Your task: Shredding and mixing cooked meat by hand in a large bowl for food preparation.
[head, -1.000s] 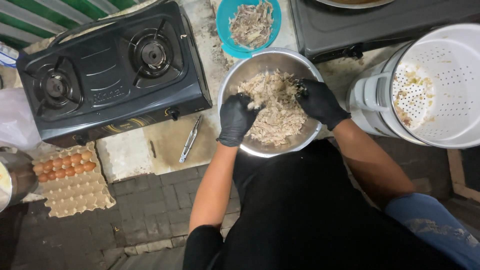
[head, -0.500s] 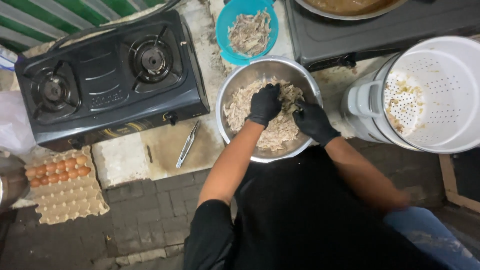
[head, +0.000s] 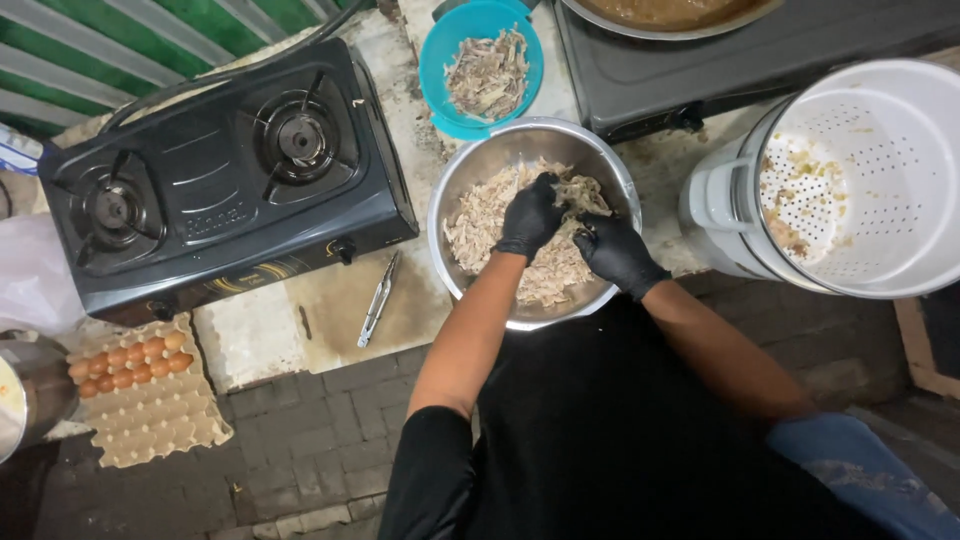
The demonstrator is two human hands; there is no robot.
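Both gloved hands, left hand (head: 530, 215) and right hand (head: 612, 250), apparently pinch shredded meat (head: 480, 220).

Stone ledge (head: 255, 340) holds black stove (head: 220, 180), metal bowl (head: 470, 170), blue bowl (head: 436, 80), tongs (head: 378, 300), white pot (head: 720, 210).

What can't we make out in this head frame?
- Left hand and right hand: gloved fingertips buried in shredded meat; grip unclear.
- Steel bowl: bottom hidden by meat.
- Pan: cut off by top edge.
- Tongs: too small for detail.
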